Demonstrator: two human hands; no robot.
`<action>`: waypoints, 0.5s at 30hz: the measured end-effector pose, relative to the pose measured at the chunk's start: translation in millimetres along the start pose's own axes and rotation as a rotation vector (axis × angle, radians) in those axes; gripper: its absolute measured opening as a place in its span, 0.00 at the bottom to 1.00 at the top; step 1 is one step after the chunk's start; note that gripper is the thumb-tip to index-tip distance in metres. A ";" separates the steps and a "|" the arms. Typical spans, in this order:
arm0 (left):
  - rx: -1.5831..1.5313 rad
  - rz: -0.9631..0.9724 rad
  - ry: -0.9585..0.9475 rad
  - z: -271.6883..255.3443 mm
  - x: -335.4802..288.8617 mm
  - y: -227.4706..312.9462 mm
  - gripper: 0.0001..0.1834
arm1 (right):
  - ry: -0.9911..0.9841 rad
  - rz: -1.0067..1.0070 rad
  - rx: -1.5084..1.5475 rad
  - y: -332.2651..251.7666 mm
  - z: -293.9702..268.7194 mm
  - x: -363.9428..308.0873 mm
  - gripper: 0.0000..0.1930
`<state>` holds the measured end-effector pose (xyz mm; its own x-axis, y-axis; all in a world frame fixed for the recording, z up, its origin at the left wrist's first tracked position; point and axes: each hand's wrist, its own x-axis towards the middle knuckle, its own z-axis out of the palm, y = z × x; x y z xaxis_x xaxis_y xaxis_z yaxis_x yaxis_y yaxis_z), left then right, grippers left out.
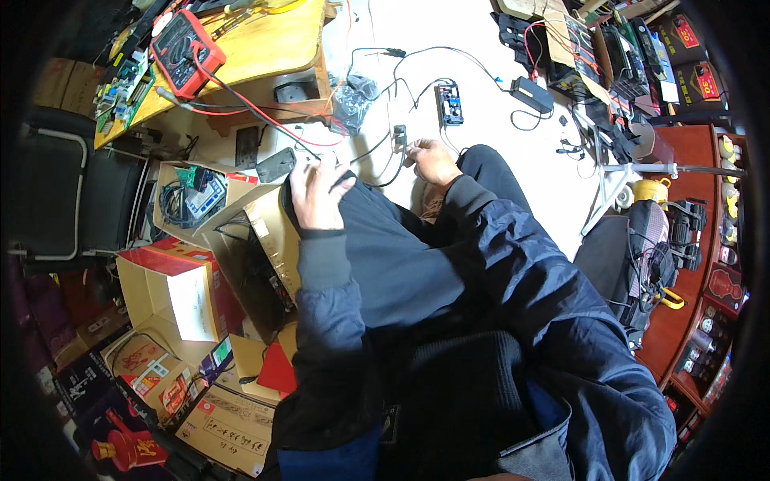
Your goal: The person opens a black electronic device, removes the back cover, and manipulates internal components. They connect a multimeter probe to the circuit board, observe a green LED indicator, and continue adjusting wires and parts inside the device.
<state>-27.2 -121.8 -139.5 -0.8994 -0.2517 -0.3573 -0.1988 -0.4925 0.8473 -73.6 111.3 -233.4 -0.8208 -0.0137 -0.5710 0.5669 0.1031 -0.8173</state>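
Note:
My left hand (319, 194) is raised above my left thigh with its fingers apart, and I can make out nothing gripped in them. Behind its fingertips pass the red and black test leads of a red multimeter (186, 56). Just left of it is a dark flat box (277, 166). My right hand (434, 163) is by my right knee, thumb and fingertips pinched together. They sit close beside a small black plug (399, 136) on a black cable; whether they grip it is too small to tell. A narrow black device with a circuit board (451, 104) lies beyond that hand.
The multimeter rests on a yellow wooden bench (269, 44). A black power adapter (532, 95) lies on the white floor (489, 36), with cables running across it. Open cardboard boxes (180, 293) crowd my left. At right stand a metal-legged frame (603, 200) and a red-brown cabinet (690, 264).

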 end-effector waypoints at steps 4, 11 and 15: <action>0.034 -0.078 -0.030 -8.4 45.3 10.9 0.33 | -0.034 0.009 0.020 1.1 -3.0 -0.7 0.12; -0.164 0.281 0.154 -22.7 59.1 11.9 0.31 | -0.040 -0.042 -0.056 16.8 -13.4 -2.5 0.21; -0.137 0.116 0.079 -21.8 42.4 0.5 0.24 | -0.051 -0.144 -0.302 34.3 -18.3 5.4 0.25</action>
<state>-57.0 -150.9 -162.8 -0.8787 -0.3752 -0.2950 -0.0361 -0.5641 0.8249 -59.9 133.0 -263.1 -0.8820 -0.0990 -0.4608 0.3926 0.3867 -0.8345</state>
